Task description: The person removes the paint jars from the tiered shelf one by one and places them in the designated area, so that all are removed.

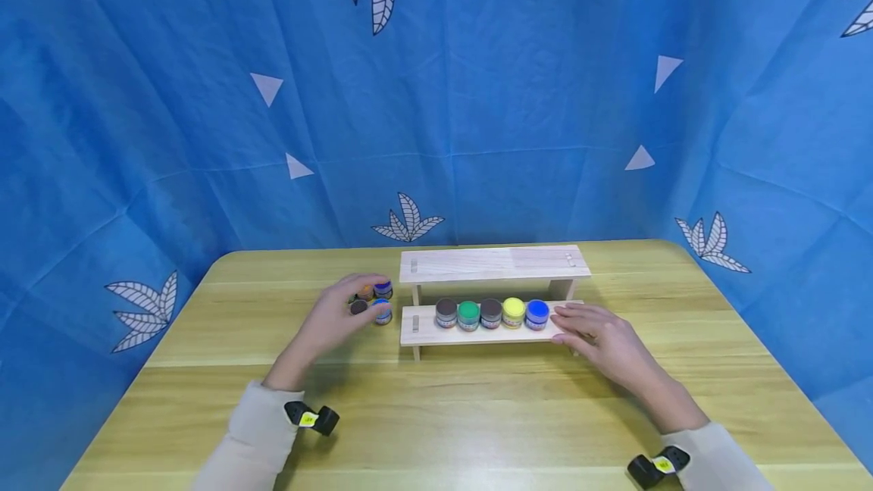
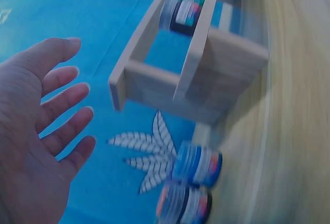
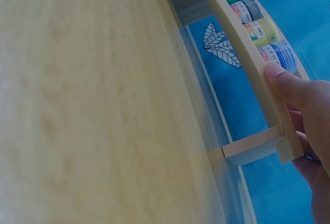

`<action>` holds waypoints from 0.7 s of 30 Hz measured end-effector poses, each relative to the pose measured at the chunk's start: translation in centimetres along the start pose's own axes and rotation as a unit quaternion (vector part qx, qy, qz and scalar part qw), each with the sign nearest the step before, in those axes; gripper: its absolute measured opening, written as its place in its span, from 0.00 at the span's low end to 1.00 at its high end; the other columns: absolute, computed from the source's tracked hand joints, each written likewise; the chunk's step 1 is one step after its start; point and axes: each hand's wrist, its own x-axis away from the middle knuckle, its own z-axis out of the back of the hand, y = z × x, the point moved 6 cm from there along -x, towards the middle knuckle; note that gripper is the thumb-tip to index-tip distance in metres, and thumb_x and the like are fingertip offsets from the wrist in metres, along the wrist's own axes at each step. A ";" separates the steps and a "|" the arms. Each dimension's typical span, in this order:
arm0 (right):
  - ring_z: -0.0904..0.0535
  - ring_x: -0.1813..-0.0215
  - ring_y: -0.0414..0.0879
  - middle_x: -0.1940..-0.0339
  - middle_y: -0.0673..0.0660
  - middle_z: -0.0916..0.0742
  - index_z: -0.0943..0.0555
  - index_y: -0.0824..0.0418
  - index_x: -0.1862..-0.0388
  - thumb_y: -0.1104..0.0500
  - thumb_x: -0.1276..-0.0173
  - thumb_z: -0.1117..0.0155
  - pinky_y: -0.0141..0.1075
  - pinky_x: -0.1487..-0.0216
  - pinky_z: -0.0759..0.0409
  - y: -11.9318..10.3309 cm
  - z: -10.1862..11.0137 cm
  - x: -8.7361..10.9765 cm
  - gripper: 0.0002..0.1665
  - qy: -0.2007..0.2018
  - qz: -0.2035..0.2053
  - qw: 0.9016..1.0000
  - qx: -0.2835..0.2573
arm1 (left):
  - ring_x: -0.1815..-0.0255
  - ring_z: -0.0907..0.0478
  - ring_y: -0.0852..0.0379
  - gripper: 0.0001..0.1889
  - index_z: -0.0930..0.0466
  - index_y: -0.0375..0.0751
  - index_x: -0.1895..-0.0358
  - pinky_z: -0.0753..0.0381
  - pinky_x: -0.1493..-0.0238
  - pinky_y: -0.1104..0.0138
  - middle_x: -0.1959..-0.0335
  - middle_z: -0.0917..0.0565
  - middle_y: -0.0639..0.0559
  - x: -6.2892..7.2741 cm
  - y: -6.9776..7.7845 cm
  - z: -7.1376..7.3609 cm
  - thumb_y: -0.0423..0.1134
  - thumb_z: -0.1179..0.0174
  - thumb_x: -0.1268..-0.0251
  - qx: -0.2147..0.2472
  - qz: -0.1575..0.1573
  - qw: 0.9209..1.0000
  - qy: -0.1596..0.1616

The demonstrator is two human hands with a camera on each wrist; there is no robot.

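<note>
A row of small lidded paint jars stands on the lower step of a pale wooden two-step rack (image 1: 494,264). The blue-lidded jar (image 1: 536,314) is at the row's right end, beside a yellow one (image 1: 514,312). Close by the blue jar, my right hand (image 1: 607,341) rests over the step's right end, its thumb (image 3: 282,80) at the front edge. Left of the rack, my left hand (image 1: 336,314) reaches over a cluster of jars, fingers apart and holding nothing. A light-blue jar (image 2: 198,165) shows near it; the hand partly hides the cluster.
The rack's upper step (image 1: 491,262) stands behind and above the jar row. A wooden table (image 1: 436,415) lies beneath everything. Blue cloth (image 1: 477,97) with leaf prints hangs round the back and sides.
</note>
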 end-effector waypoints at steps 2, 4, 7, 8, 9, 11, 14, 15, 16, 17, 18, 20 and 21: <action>0.19 0.44 0.56 0.47 0.55 0.14 0.13 0.59 0.50 0.54 0.45 0.24 0.53 0.40 0.26 0.1 0.0 0.0 0.23 0.000 -0.001 1.000 0.000 | 0.52 0.22 0.50 0.22 0.20 0.44 0.40 0.18 0.57 0.49 0.44 0.19 0.46 -0.4 0.8 -0.6 0.43 0.32 0.37 -0.003 -0.012 1.000 -0.006; 0.19 0.44 0.55 0.47 0.55 0.14 0.13 0.58 0.50 0.54 0.44 0.24 0.53 0.40 0.26 0.1 0.0 0.1 0.22 0.000 -0.001 1.000 -0.001 | 0.50 0.22 0.50 0.22 0.20 0.45 0.41 0.17 0.56 0.50 0.43 0.20 0.47 -0.7 1.3 -1.2 0.45 0.33 0.37 -0.012 -0.020 1.000 -0.009; 0.19 0.43 0.56 0.46 0.56 0.14 0.13 0.58 0.50 0.54 0.44 0.24 0.52 0.40 0.26 0.1 0.0 0.0 0.22 0.000 0.000 1.000 -0.002 | 0.43 0.23 0.49 0.22 0.20 0.47 0.40 0.20 0.47 0.50 0.42 0.20 0.50 -1.0 1.8 -2.1 0.48 0.34 0.36 -0.021 -0.030 0.999 -0.019; 0.20 0.43 0.56 0.46 0.56 0.14 0.13 0.58 0.50 0.54 0.44 0.24 0.52 0.40 0.26 0.1 -0.1 0.0 0.22 0.000 0.001 1.000 -0.002 | 0.41 0.24 0.49 0.23 0.20 0.47 0.40 0.22 0.43 0.50 0.41 0.21 0.50 -1.1 1.8 -2.4 0.50 0.34 0.36 -0.022 -0.030 0.999 -0.024; 0.20 0.43 0.56 0.46 0.56 0.14 0.13 0.58 0.50 0.54 0.44 0.24 0.53 0.40 0.26 0.0 -0.1 0.0 0.22 -0.001 0.001 1.000 -0.001 | 0.39 0.25 0.49 0.23 0.20 0.48 0.40 0.24 0.42 0.50 0.40 0.21 0.51 -1.2 1.9 -2.7 0.50 0.35 0.36 -0.022 -0.029 0.999 -0.029; 0.20 0.43 0.56 0.46 0.56 0.14 0.13 0.58 0.50 0.54 0.44 0.24 0.53 0.40 0.26 0.0 0.0 0.1 0.22 -0.002 -0.001 1.000 0.002 | 0.37 0.27 0.50 0.23 0.21 0.49 0.39 0.26 0.40 0.50 0.39 0.21 0.52 -1.3 2.1 -3.4 0.51 0.36 0.35 -0.020 -0.028 0.999 -0.043; 0.20 0.44 0.56 0.46 0.56 0.14 0.13 0.58 0.50 0.54 0.44 0.24 0.53 0.41 0.26 0.0 0.0 0.1 0.22 -0.003 -0.004 1.000 0.005 | 0.35 0.29 0.50 0.24 0.22 0.50 0.37 0.27 0.37 0.50 0.38 0.22 0.52 -1.4 2.6 -4.3 0.51 0.36 0.34 -0.019 -0.035 0.998 -0.058; 0.20 0.44 0.56 0.46 0.56 0.14 0.13 0.58 0.50 0.54 0.44 0.24 0.53 0.41 0.26 0.0 0.1 0.1 0.22 -0.003 -0.005 1.000 0.005 | 0.35 0.29 0.50 0.24 0.23 0.50 0.36 0.28 0.37 0.50 0.38 0.22 0.52 -1.5 2.8 -4.6 0.51 0.36 0.34 -0.020 -0.039 0.997 -0.062; 0.19 0.44 0.56 0.46 0.56 0.14 0.13 0.58 0.50 0.54 0.44 0.24 0.53 0.41 0.26 -0.1 0.1 0.1 0.22 -0.003 -0.005 1.000 0.005 | 0.35 0.29 0.50 0.24 0.23 0.50 0.36 0.28 0.37 0.50 0.37 0.22 0.52 -1.6 3.0 -4.9 0.50 0.36 0.34 -0.020 -0.043 0.997 -0.067; 0.19 0.44 0.56 0.46 0.56 0.14 0.13 0.58 0.50 0.54 0.44 0.24 0.53 0.41 0.26 -0.1 0.1 0.1 0.22 -0.002 -0.005 1.000 0.006 | 0.34 0.29 0.50 0.24 0.23 0.49 0.36 0.29 0.36 0.50 0.37 0.22 0.51 -1.6 3.2 -5.1 0.50 0.36 0.34 -0.020 -0.047 0.996 -0.069; 0.19 0.44 0.56 0.46 0.56 0.14 0.13 0.58 0.50 0.54 0.44 0.24 0.53 0.41 0.26 -0.1 0.1 0.1 0.22 -0.002 -0.004 1.000 0.005 | 0.34 0.29 0.50 0.24 0.23 0.48 0.36 0.29 0.36 0.50 0.37 0.22 0.51 -1.7 3.3 -5.4 0.49 0.36 0.34 -0.019 -0.051 0.996 -0.073; 0.19 0.44 0.56 0.46 0.55 0.14 0.13 0.58 0.50 0.54 0.44 0.24 0.53 0.41 0.26 -0.2 0.1 0.0 0.22 -0.001 -0.003 1.000 0.004 | 0.34 0.29 0.51 0.24 0.23 0.48 0.36 0.29 0.36 0.50 0.37 0.23 0.53 -1.8 3.4 -5.9 0.50 0.36 0.34 -0.021 -0.051 0.995 -0.080; 0.19 0.44 0.55 0.47 0.55 0.14 0.13 0.57 0.50 0.54 0.44 0.24 0.52 0.41 0.26 -0.2 0.1 0.0 0.22 0.000 -0.002 1.000 0.004 | 0.34 0.29 0.51 0.25 0.23 0.48 0.36 0.29 0.36 0.51 0.37 0.23 0.53 -1.9 3.4 -6.1 0.51 0.36 0.34 -0.022 -0.049 0.995 -0.082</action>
